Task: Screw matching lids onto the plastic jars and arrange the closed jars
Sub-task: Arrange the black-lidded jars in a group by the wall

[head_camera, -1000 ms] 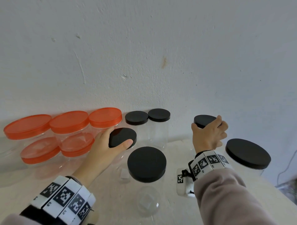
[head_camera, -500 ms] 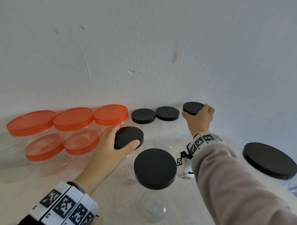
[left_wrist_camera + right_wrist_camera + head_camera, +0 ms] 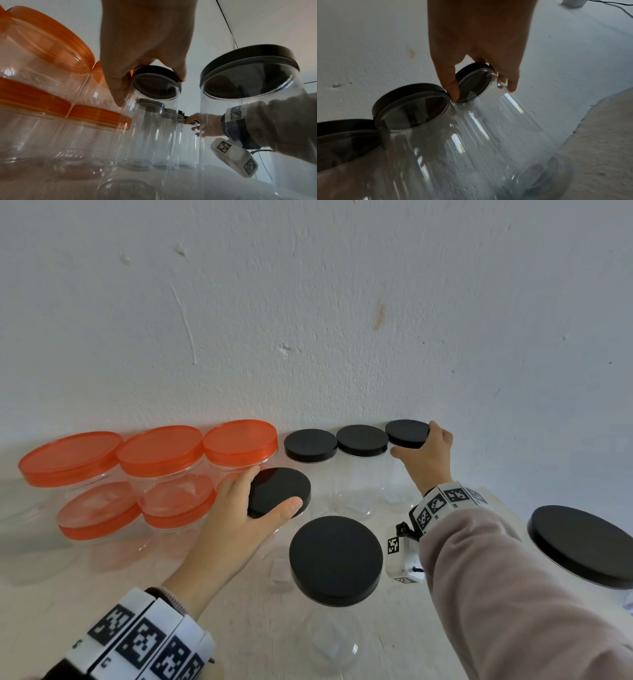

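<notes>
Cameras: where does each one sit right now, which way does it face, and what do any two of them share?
Head: high, facing forward and down at jars along the wall; shows both forearms, the left hand and the right hand.
Left wrist: low among the jars, facing up along the left hand gripping a black lid; the right sleeve shows too.
Right wrist: below the right hand, facing the wall and its small black lid.
Shared: the head view also shows both lids.

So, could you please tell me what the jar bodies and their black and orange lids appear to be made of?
Jar bodies: clear, glossy plastic by the look; you see straight through them. Black lids: opaque, matte, probably plastic. Orange lids: translucent plastic, slightly glossy.
</notes>
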